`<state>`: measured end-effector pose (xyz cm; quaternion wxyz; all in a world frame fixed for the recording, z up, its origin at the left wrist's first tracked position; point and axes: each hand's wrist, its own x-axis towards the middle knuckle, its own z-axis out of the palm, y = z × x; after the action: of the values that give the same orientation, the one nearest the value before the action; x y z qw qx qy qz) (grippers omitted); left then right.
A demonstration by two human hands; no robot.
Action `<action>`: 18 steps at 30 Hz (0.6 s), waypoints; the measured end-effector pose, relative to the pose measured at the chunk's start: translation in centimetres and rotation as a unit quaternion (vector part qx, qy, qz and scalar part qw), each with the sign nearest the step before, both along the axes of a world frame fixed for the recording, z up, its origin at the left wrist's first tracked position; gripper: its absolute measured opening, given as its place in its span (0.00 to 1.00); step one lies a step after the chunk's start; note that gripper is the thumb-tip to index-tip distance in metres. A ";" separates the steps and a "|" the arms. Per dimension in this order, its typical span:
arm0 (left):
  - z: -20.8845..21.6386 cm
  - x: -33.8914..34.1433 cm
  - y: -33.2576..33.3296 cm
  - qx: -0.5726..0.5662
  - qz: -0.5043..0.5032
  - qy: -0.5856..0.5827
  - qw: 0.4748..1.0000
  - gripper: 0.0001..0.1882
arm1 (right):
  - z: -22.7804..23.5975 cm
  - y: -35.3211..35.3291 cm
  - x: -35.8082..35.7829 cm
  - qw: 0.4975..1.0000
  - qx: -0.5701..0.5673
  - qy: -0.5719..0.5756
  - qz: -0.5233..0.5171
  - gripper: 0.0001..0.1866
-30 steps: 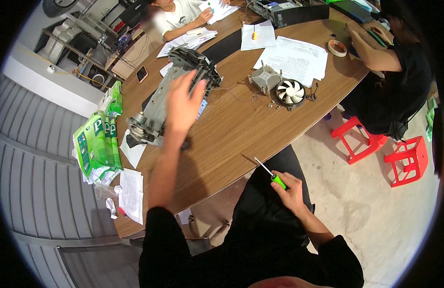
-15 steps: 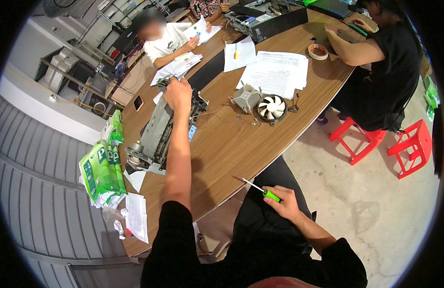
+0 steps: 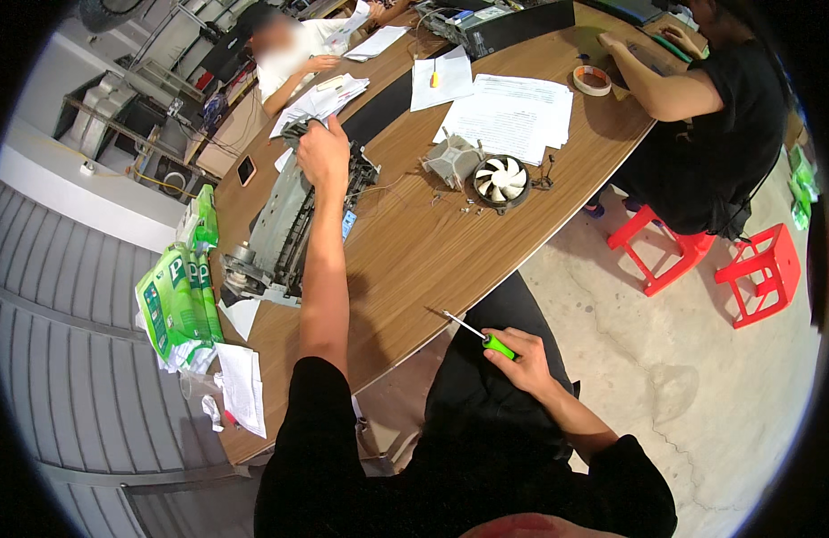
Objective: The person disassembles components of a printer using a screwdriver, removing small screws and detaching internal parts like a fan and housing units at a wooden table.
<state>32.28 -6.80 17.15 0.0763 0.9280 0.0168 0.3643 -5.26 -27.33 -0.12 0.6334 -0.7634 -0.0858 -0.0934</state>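
Observation:
Stretched out over the table, my left hand [image 3: 324, 160] is closed around the upper end of a long grey and black printer mechanism [image 3: 284, 220]. The mechanism lies at a slant, with a round metal motor part at its near end. Down by my thigh, my right hand [image 3: 522, 357] wraps round a screwdriver [image 3: 497, 345] with a bright green handle, its shaft pointing up and left past the table edge. To the right of the mechanism sit a metal heat sink [image 3: 452, 161] and a fan [image 3: 501, 179] with white blades, small loose bits beside them.
Printed sheets [image 3: 509, 117] and a tape roll [image 3: 592, 81] lie farther back, near an opened computer case [image 3: 513, 31]. Green packages [image 3: 177, 300] stand at the left edge. One person sits across, another at right; red stools [image 3: 762, 276] are on the floor.
The whole view has shifted slightly, so the table sits a little higher and more to the left. Both my hands keep their holds. The person across has moved a paper.

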 end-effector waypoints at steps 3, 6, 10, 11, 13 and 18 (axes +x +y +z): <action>-0.2 -1.4 0.0 -0.010 -0.023 0.009 1.000 0.25 | -0.2 0.4 0.0 1.000 0.019 -0.009 0.002 0.18; 0.3 -5.0 0.1 -0.017 -0.145 -0.010 0.989 0.19 | -0.6 0.6 0.1 1.000 0.012 -0.012 0.003 0.18; 0.3 -8.8 2.0 -0.005 -0.248 0.021 0.968 0.15 | -0.4 0.4 0.3 0.999 -0.037 -0.012 0.005 0.18; -0.1 -9.5 2.3 -0.041 -0.284 0.041 0.957 0.16 | -0.9 0.5 0.3 1.000 -0.018 -0.017 -0.006 0.18; 0.5 -11.8 3.1 -0.019 -0.336 0.029 0.941 0.17 | -0.5 0.5 0.2 1.000 0.004 -0.006 -0.013 0.18; 0.4 -16.3 8.2 0.068 -0.533 -0.034 0.843 0.06 | -1.7 -0.3 0.1 0.999 -0.024 -0.029 -0.013 0.19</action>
<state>16.02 1.41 17.53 0.1964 0.7837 -0.5079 0.2988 -5.17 -27.58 -1.85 0.6105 -0.7766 -0.0971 -0.1216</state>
